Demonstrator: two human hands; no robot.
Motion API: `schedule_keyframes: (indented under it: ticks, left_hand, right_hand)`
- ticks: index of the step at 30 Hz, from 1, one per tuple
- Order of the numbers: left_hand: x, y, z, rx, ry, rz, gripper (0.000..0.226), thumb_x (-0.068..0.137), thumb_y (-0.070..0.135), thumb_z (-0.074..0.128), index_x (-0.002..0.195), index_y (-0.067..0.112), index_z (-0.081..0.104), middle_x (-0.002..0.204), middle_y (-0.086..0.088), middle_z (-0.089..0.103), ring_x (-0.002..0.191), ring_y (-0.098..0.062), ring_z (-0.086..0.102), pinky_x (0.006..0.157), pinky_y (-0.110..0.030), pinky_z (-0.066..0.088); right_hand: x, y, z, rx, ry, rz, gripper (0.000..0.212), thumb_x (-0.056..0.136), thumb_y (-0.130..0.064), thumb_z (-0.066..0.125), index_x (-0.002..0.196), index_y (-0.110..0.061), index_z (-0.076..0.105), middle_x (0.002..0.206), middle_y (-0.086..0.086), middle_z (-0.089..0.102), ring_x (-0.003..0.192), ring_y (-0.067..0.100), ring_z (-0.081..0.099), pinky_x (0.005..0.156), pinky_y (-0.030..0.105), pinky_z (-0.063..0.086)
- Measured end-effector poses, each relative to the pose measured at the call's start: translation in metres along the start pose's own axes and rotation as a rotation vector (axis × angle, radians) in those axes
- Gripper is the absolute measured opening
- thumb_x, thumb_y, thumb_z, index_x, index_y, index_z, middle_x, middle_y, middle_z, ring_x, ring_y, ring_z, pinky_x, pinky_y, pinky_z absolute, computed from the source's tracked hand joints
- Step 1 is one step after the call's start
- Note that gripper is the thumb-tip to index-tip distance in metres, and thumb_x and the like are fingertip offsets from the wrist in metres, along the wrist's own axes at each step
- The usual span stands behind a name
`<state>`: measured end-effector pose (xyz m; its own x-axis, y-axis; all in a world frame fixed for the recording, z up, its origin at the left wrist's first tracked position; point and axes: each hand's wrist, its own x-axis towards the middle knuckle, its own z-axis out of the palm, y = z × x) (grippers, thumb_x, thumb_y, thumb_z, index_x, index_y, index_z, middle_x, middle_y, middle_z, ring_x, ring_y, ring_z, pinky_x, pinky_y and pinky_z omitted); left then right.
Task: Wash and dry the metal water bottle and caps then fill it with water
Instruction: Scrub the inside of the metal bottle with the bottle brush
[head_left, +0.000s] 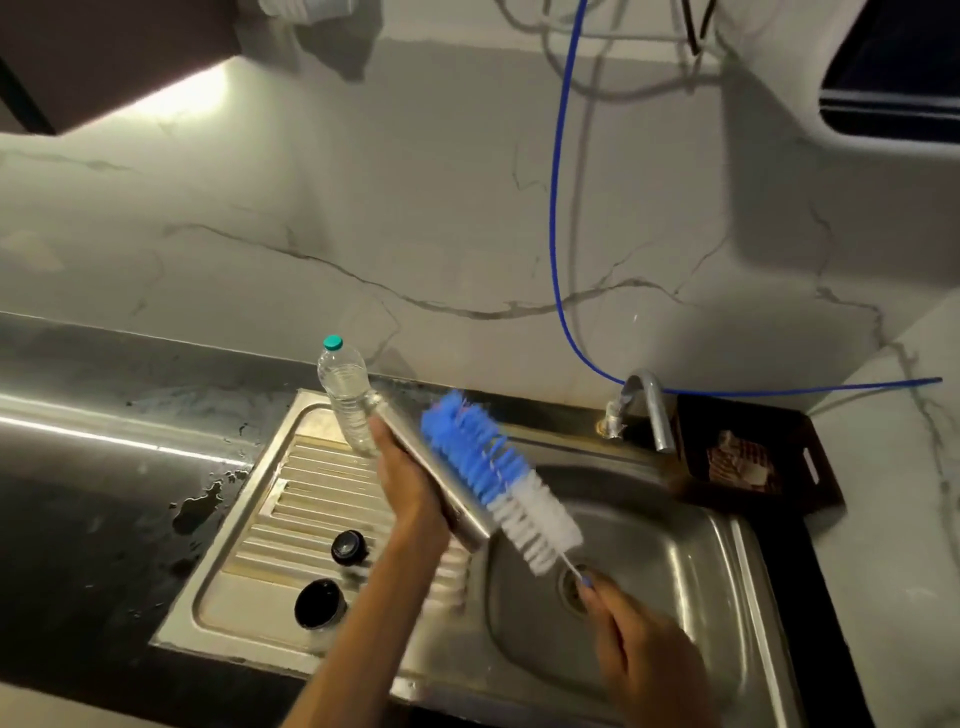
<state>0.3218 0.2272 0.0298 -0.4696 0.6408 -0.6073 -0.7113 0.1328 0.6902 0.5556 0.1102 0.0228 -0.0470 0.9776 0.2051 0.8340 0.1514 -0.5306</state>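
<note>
My left hand (410, 483) grips the metal water bottle (441, 475), which is tilted over the edge between the drainboard and the sink basin (675, 561). My right hand (644, 654) holds the wire handle of a bottle brush (498, 470) with blue and white bristles. The brush lies along the bottle's outer side, touching it. Two black caps rest on the ribbed drainboard (291, 499): a smaller cap (349, 546) and a larger cap (319, 604) nearer to me.
A clear plastic bottle (347, 395) with a teal lid stands at the drainboard's back corner. The tap (647, 408) curves over the basin's far rim. A dark basket (753, 462) sits to the right. A blue hose (558, 208) hangs down the wall. Water puddles dot the dark counter (104, 493).
</note>
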Motion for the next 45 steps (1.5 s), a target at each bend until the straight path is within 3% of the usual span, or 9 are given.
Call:
schedule_keyframes:
  ticks: [4,7,10,13,17,21,32,39,45]
  left_hand:
    - [0.045,0.066,-0.028,-0.039,0.237,0.058,0.092,0.081,0.091,0.047,0.134,0.018,0.058,0.118,-0.012,0.073,0.094,-0.026,0.073,0.069,-0.034,0.055]
    - [0.053,0.094,-0.06,0.112,0.196,0.052,0.096,0.071,0.095,0.054,0.133,0.022,0.057,0.115,-0.011,0.072,0.098,-0.029,0.072,0.079,-0.044,0.059]
    - [0.059,0.111,-0.088,0.234,0.124,0.14,0.07,0.075,0.075,0.075,0.12,0.025,0.057,0.111,-0.013,0.067,0.097,-0.029,0.07,0.087,-0.055,0.061]
    - [0.069,0.126,-0.107,0.35,0.012,0.206,0.053,0.076,0.056,0.085,0.11,0.031,0.054,0.116,-0.015,0.067,0.096,-0.029,0.07,0.088,-0.055,0.061]
    - [0.085,0.134,-0.125,0.468,-0.095,0.186,0.073,0.068,0.065,0.084,0.125,0.03,0.053,0.114,-0.013,0.068,0.096,-0.029,0.073,0.078,-0.05,0.065]
    - [0.096,0.139,-0.13,0.472,-0.151,0.2,0.072,0.068,0.065,0.084,0.125,0.03,0.055,0.111,-0.011,0.069,0.093,-0.027,0.074,0.07,-0.039,0.062]
    - [0.119,0.138,-0.147,0.487,-0.15,0.173,0.077,0.066,0.065,0.083,0.127,0.029,0.053,0.112,-0.009,0.068,0.096,-0.028,0.073,0.073,-0.044,0.062]
    - [0.116,0.125,-0.146,0.487,-0.177,0.144,0.073,0.062,0.067,0.085,0.12,0.037,0.052,0.113,-0.008,0.068,0.098,-0.029,0.073,0.081,-0.051,0.063]
    - [0.104,0.112,-0.138,0.475,-0.181,0.177,0.07,0.063,0.075,0.082,0.119,0.04,0.058,0.109,-0.009,0.074,0.093,-0.03,0.077,0.08,-0.055,0.064]
  right_hand:
    - [0.005,-0.023,0.007,-0.056,-0.032,0.081,0.028,0.084,-0.058,0.056,0.102,-0.047,0.076,0.069,-0.005,0.073,0.051,0.018,0.067,0.045,0.022,0.047]
    - [0.054,-0.034,0.019,-0.215,-0.013,0.1,0.017,0.09,-0.04,0.071,0.106,-0.043,0.076,0.081,-0.003,0.077,0.067,0.023,0.073,0.051,0.028,0.049]
    - [0.099,-0.045,0.025,-0.472,-0.069,0.007,0.021,0.089,-0.032,0.073,0.11,-0.034,0.077,0.068,-0.006,0.068,0.05,0.014,0.061,0.045,0.015,0.02]
    - [0.131,-0.066,0.045,-0.683,-0.113,-0.082,0.019,0.086,-0.028,0.077,0.104,-0.028,0.079,0.061,-0.001,0.059,0.045,0.022,0.061,0.047,0.021,0.022]
    - [0.158,-0.102,0.073,-0.91,-0.231,-0.066,0.019,0.098,-0.034,0.057,0.111,-0.034,0.071,0.079,-0.002,0.066,0.066,0.018,0.068,0.052,0.028,0.028]
    - [0.18,-0.131,0.075,-1.05,-0.247,-0.022,0.025,0.103,-0.031,0.041,0.115,-0.031,0.064,0.097,-0.004,0.067,0.082,0.014,0.069,0.05,0.027,0.023]
    - [0.213,-0.141,0.105,-1.079,-0.326,-0.06,0.02,0.098,-0.03,0.053,0.114,-0.027,0.064,0.11,0.002,0.065,0.104,0.021,0.062,0.091,0.037,0.043]
    - [0.209,-0.14,0.094,-1.02,-0.345,-0.043,0.019,0.099,-0.03,0.054,0.115,-0.025,0.064,0.11,0.002,0.065,0.102,0.02,0.063,0.087,0.034,0.044]
    - [0.191,-0.114,0.04,-0.849,-0.145,-0.006,0.013,0.099,-0.032,0.056,0.093,-0.028,0.068,0.086,-0.005,0.069,0.076,0.016,0.068,0.057,0.028,0.036]
